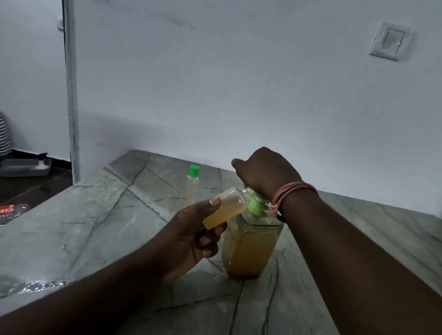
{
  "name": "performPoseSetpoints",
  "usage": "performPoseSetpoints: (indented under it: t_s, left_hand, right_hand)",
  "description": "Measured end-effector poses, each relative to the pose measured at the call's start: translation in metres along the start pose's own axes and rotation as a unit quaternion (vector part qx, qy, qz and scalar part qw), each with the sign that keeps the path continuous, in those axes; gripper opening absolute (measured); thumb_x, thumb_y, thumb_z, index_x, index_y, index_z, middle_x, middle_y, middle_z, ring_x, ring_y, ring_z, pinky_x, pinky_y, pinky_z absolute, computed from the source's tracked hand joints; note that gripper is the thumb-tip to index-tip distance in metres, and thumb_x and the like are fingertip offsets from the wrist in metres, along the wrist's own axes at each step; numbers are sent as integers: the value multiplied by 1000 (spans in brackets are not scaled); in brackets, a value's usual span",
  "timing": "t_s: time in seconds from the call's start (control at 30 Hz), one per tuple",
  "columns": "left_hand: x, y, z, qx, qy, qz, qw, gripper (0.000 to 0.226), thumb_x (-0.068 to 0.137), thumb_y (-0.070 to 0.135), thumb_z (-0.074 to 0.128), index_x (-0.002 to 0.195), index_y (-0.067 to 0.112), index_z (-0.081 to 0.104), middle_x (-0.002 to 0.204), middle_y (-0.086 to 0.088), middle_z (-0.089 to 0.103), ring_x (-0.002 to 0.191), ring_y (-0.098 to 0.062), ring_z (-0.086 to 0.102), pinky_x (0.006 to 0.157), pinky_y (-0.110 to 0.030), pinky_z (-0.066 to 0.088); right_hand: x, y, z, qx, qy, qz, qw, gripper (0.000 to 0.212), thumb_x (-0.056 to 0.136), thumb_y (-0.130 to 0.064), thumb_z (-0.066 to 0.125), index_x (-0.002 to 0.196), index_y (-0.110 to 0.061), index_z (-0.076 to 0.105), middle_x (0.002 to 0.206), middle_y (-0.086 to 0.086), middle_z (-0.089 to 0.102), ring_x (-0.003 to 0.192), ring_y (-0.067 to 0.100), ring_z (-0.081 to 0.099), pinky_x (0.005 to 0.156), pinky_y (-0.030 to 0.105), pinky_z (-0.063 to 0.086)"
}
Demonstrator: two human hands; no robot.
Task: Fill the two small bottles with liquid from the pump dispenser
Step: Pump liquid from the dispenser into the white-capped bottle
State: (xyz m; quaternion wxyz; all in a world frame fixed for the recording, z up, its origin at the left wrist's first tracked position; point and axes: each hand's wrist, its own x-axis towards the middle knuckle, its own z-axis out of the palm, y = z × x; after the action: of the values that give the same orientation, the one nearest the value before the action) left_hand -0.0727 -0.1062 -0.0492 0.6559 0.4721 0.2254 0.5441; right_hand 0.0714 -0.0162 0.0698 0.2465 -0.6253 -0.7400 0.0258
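The left hand is holding a small bottle tilted, its grip pinching the amber-filled body between thumb and fingers, with the mouth lying at the spout of the pump dispenser. The right hand is resting on the green pump head, fingers curled down over it. The second small bottle, green-capped, is standing upright farther back on the marbled surface.
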Motion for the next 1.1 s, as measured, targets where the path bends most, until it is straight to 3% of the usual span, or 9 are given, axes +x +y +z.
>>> performPoseSetpoints:
  t_s: [0.23, 0.33, 0.4, 0.5, 0.67, 0.83, 0.97, 1.1]
  left_hand:
    - [-2, 0, 3, -4, -3, -3, 1000, 56, 87, 43, 67, 132, 11, 58, 76, -5, 56, 56, -8, 42, 50, -22, 40]
    - [-2, 0, 0, 8, -11, -1, 1000, 48, 87, 45, 69, 125, 16, 68, 77, -6, 55, 55, -8, 41, 50, -22, 41]
    - [-2, 0, 0, 8, -9, -4, 1000, 57, 84, 46, 72, 129, 13, 64, 77, -6, 54, 56, -8, 41, 50, -22, 42]
    - [-2, 0, -1, 1, 4, -6, 1000, 70, 77, 47, 75, 132, 9, 55, 77, -6, 54, 55, -8, 42, 50, -22, 41]
    - [-2, 1, 1, -11, -11, 2, 1000, 53, 77, 46, 76, 121, 16, 71, 78, -8, 54, 55, -9, 42, 48, -22, 41]
    - [-1, 1, -1, -5, -4, 1, 1000, 55, 81, 46, 73, 124, 11, 66, 77, -7, 53, 55, -9, 41, 49, -21, 41]
    - [-2, 1, 0, 4, -8, 4, 1000, 36, 86, 44, 69, 112, 22, 77, 75, -5, 54, 55, -8, 40, 50, -22, 40]
    - [-2, 1, 1, -8, -18, 2, 1000, 50, 81, 47, 74, 121, 18, 70, 77, -7, 57, 53, -8, 42, 48, -21, 42]
  right_hand:
    - [-2, -4, -11, -53, 21, -26, 998, 33, 81, -48, 49, 64, -19, 49, 67, 0, 56, 65, 21, 55, 55, 28, 37]
    - [-3, -2, -6, 16, 26, -10, 999, 36, 80, -46, 47, 67, -15, 59, 71, 3, 66, 69, 25, 62, 65, 32, 49]
    - [-7, -1, -3, 27, 27, -1, 999, 37, 79, -45, 48, 71, -13, 64, 75, 4, 69, 70, 26, 64, 70, 34, 52]
    - [-9, -2, -4, -2, 33, -8, 999, 35, 82, -45, 47, 65, -16, 57, 70, 3, 63, 65, 23, 59, 58, 29, 41]
    - [-3, -6, -13, -64, 22, -39, 997, 32, 82, -47, 49, 65, -19, 51, 69, 0, 57, 66, 21, 56, 55, 27, 36]
    - [-1, -2, -2, 12, 6, -24, 1000, 36, 77, -42, 46, 69, -13, 65, 76, 5, 70, 69, 26, 64, 67, 32, 50]
    - [-2, -2, -5, -1, -2, -24, 1000, 35, 79, -43, 46, 68, -15, 64, 76, 5, 69, 69, 25, 63, 65, 31, 47]
    - [1, -5, -11, -38, 0, -53, 998, 33, 81, -43, 49, 67, -16, 61, 74, 3, 67, 67, 23, 62, 65, 31, 50]
